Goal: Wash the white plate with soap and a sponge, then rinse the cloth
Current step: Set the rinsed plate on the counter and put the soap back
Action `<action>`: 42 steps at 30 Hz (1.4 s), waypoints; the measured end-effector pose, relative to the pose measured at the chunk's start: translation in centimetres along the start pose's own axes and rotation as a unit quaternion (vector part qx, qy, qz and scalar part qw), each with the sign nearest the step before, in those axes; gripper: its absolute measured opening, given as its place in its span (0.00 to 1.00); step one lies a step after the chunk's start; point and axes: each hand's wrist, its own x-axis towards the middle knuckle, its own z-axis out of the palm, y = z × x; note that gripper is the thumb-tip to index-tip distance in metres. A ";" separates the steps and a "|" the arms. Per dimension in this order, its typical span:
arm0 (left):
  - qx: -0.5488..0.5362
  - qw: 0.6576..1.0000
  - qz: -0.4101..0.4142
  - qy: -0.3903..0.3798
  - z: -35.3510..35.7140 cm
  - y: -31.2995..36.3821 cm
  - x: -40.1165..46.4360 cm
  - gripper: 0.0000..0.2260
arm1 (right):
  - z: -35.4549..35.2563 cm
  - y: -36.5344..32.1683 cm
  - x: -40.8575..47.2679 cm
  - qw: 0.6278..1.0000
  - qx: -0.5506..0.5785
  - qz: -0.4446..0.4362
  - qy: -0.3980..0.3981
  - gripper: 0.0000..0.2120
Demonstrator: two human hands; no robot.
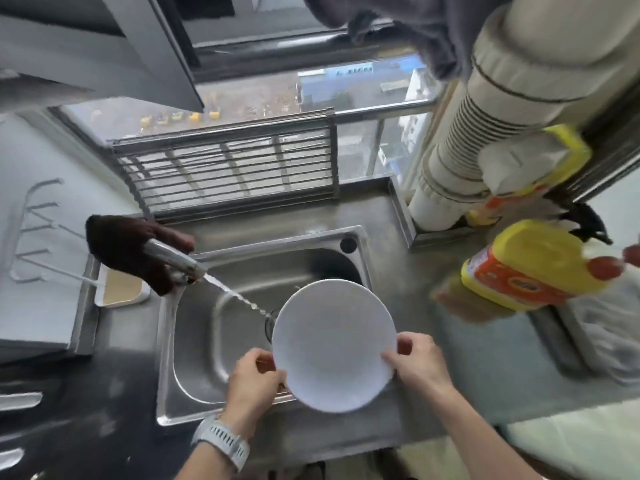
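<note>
Head view: the left hand (254,377) and right hand (417,362) both pinch the white plate (334,344) at its lower rim, fingers curled close, holding it over the steel sink (194,341). The tap's (176,259) thin stream reaches the plate's far edge. A dark cloth (121,249) drapes over the tap, hiding its base

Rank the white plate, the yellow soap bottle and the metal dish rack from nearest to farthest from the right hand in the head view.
1. White plate: in the right hand, over the sink.
2. Yellow soap bottle: on the counter, up to the right.
3. Metal dish rack: behind the sink, by the window.
</note>
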 end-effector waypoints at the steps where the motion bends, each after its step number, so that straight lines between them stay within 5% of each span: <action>1: 0.014 1.000 0.017 -0.003 0.7 0.2 -0.4 0.13 | -1.2 0.8 -0.7 1.000 0.012 -0.008 0.013 0.04; 7: 0.067 0.989 0.095 -0.092 7.7 6.7 -7.7 0.11 | -9.1 7.6 -2.6 0.996 0.011 0.024 0.089 0.14; 10: 0.077 0.986 0.070 -0.128 12.5 7.8 -8.6 0.10 | -12.5 9.7 -1.9 0.990 -0.011 0.047 0.129 0.16; 23: 0.205 0.973 0.105 -0.035 22.4 8.0 -7.2 0.07 | -16.0 14.7 4.8 0.982 -0.077 0.058 0.160 0.17; 32: 0.184 0.974 0.126 -0.047 20.0 7.8 -7.0 0.13 | -16.1 13.1 3.8 0.964 -0.112 0.072 0.232 0.18; 36: 0.148 0.981 0.125 -0.016 15.4 7.3 -6.8 0.12 | -13.7 8.0 1.6 0.973 -0.082 -0.026 0.212 0.09; 42: 0.129 0.982 0.138 0.018 8.5 7.1 -6.3 0.09 | -9.2 -0.6 1.3 0.976 -0.039 -0.144 0.161 0.10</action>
